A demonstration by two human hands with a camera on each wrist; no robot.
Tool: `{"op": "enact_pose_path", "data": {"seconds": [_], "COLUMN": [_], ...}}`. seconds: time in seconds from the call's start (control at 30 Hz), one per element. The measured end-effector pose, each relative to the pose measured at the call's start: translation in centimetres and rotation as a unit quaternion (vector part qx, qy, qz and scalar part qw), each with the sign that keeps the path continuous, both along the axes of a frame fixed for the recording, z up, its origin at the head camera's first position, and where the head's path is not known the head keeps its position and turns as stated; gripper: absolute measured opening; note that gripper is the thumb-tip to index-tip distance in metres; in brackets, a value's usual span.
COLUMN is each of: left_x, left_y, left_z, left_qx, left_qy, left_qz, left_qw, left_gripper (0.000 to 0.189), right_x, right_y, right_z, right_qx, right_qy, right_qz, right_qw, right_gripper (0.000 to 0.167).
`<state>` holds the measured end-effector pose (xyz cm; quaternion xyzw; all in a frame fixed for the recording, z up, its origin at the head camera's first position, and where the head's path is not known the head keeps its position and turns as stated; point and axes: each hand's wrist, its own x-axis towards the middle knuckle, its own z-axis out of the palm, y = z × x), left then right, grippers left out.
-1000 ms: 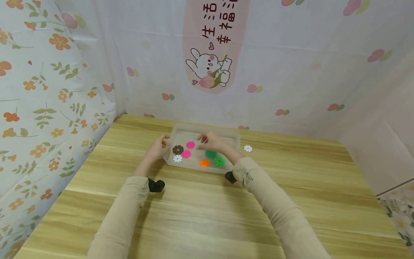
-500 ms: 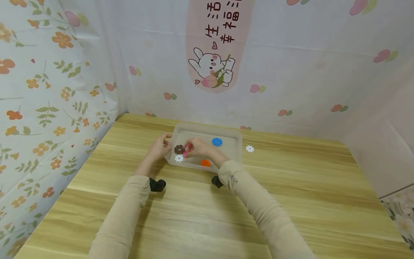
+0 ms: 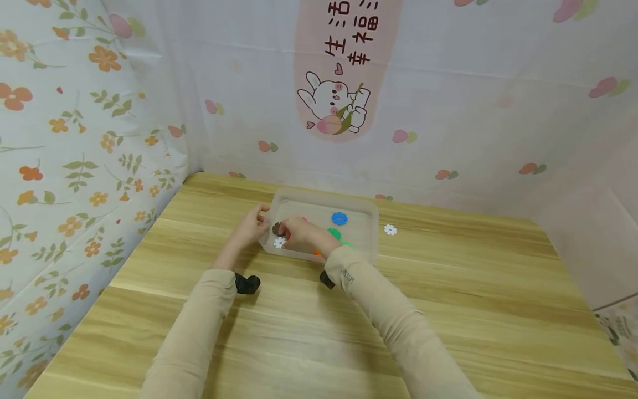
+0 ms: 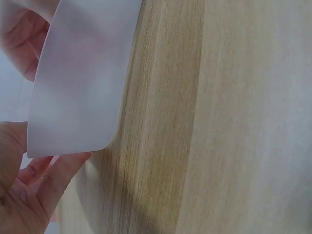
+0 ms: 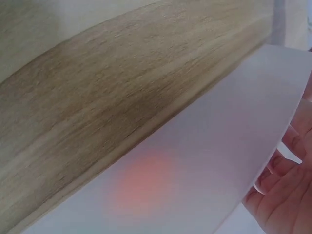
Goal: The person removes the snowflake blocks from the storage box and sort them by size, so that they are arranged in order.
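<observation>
A translucent plastic tray [image 3: 326,198] holds several notched plastic snowflake discs. My left hand [image 3: 249,227] grips the tray's left end; in the left wrist view its thumb lies over the rim and its fingers sit outside the wall. Inside the tray, my right hand [image 3: 305,233] reaches down with bent fingers beside a brown disc [image 3: 277,228] and a white disc [image 3: 279,243]. A pink disc [image 3: 303,219] peeks out behind that hand. Its fingertips are mostly hidden, so whether they pinch a disc cannot be told. The frosted wall blocks them in the right wrist view.
Farther right in the tray lie a blue disc [image 3: 339,218], a green disc [image 3: 334,233] and a partly covered orange disc [image 3: 318,253]. Another white disc [image 3: 390,229] rests on the wooden table [image 3: 478,288] right of the tray. A printed cloth [image 3: 448,111] hangs behind.
My right hand has moved left and down across the tray to the pink discs, uncovering the blue disc. The left hand keeps its place on the tray.
</observation>
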<state>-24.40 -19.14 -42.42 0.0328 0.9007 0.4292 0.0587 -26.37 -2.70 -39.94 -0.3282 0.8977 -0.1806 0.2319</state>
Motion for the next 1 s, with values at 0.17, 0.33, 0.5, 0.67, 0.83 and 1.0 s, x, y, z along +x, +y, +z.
{"op": "enact_pose_path", "data": {"seconds": [0.17, 0.33, 0.5, 0.67, 0.83, 1.0], "left_x": [0.0, 0.0, -0.1, -0.1, -0.1, 0.0], "left_y": [0.0, 0.0, 0.0, 0.1, 0.1, 0.2], "left_z": [0.0, -0.1, -0.1, -0.1, -0.1, -0.1], "left_qx": [-0.003, 0.000, 0.000, -0.003, 0.001, 0.008], "left_qy": [-0.007, -0.008, -0.005, -0.008, -0.005, 0.001], "left_qz": [0.001, 0.002, 0.004, 0.007, 0.007, 0.006], "left_qw": [1.0000, 1.0000, 1.0000, 0.9999, 1.0000, 1.0000], "left_gripper": [0.048, 0.048, 0.047, 0.047, 0.046, 0.045], "right_x": [0.3, 0.3, 0.0, -0.1, -0.1, -0.2], "right_y": [-0.6, -1.2, -1.6, -1.4, -1.1, -0.5], "right_z": [0.0, -0.4, -0.7, -0.7, -0.3, -0.1], "right_qx": [0.019, 0.035, 0.032, 0.016, 0.009, 0.000], "right_qy": [0.020, 0.038, 0.040, 0.012, -0.029, -0.035], "right_qz": [0.007, 0.010, 0.019, 0.012, -0.014, -0.008], "right_qw": [0.9996, 0.9986, 0.9985, 0.9997, 0.9994, 0.9994], "right_gripper": [0.028, 0.025, 0.020, 0.018, 0.019, 0.016]}}
